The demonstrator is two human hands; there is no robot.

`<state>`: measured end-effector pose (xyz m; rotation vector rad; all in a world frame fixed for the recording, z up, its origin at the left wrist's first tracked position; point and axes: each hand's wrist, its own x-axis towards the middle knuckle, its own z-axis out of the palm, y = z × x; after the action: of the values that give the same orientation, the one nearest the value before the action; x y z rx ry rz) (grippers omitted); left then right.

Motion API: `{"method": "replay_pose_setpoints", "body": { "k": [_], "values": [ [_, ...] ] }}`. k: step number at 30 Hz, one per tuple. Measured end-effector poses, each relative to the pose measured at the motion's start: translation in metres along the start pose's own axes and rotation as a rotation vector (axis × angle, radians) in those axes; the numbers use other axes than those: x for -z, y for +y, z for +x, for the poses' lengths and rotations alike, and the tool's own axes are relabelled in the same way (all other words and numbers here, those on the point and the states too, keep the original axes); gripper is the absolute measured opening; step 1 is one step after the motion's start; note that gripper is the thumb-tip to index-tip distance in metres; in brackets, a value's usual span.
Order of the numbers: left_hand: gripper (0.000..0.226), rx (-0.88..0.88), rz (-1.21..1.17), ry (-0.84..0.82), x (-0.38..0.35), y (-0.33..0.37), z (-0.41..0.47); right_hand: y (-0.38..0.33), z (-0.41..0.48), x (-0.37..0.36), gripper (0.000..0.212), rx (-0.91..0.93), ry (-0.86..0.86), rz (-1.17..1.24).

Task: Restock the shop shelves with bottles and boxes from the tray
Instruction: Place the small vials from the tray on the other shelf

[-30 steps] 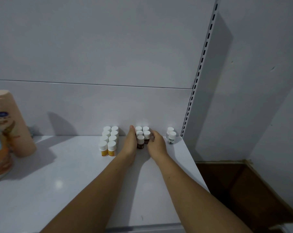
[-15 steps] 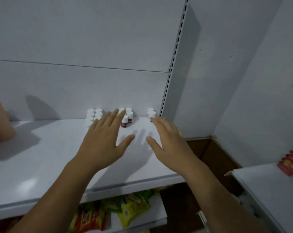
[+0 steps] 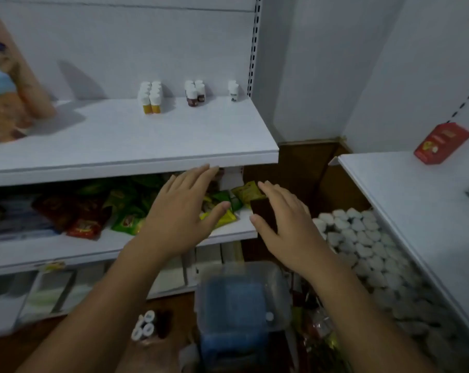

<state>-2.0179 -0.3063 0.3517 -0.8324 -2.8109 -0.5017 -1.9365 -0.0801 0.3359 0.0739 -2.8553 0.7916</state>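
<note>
Three groups of small white-capped bottles stand at the back of the upper white shelf (image 3: 152, 138): yellow-labelled ones (image 3: 150, 96), dark brown ones (image 3: 194, 92) and a white pair (image 3: 233, 90). My left hand (image 3: 182, 211) and my right hand (image 3: 284, 222) hover in front of the lower shelf, fingers spread, holding nothing. Many more white-capped bottles (image 3: 362, 238) fill a space low on the right. A few loose bottles (image 3: 144, 325) lie near the floor below.
Green, yellow and red snack packets (image 3: 125, 211) crowd the lower shelf. A clear tub with a blue item (image 3: 238, 300) sits below my hands. A red box (image 3: 440, 142) stands on the right-hand white shelf (image 3: 405, 200). Large tan bottles (image 3: 15, 71) stand at the upper shelf's left.
Both hands have drawn back from the brown bottles on the upper shelf and dropped, open, to the lower shelf level. The view has tilted down, showing the lower shelves and floor.
</note>
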Motion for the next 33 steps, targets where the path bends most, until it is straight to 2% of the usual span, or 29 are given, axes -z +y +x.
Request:
{"method": "replay_pose_setpoints", "body": {
  "k": [5,12,17,21,28,33],
  "values": [
    [0.074,0.071,-0.052,-0.113,-0.043,0.032,-0.066,0.041,-0.072,-0.024,0.063,-0.112,-0.078,0.082],
    [0.075,0.168,-0.105,-0.317,-0.122,0.028,-0.116,0.098,-0.122,-0.098,0.059,-0.397,-0.274,0.174],
    [0.072,0.207,-0.191,-0.463,-0.198,0.008,-0.116,0.149,-0.115,-0.181,0.058,-0.597,-0.461,0.189],
    [0.072,0.194,-0.220,-0.535,-0.286,-0.017,-0.113,0.227,-0.098,-0.293,0.054,-0.679,-0.662,0.194],
    [0.067,0.201,-0.315,-0.603,-0.420,-0.066,-0.114,0.269,-0.072,-0.413,0.032,-0.525,-1.020,-0.256],
    [0.064,0.179,-0.347,-0.572,-0.459,-0.090,-0.108,0.305,-0.078,-0.460,0.032,-0.536,-1.063,-0.526]
  ]
}}
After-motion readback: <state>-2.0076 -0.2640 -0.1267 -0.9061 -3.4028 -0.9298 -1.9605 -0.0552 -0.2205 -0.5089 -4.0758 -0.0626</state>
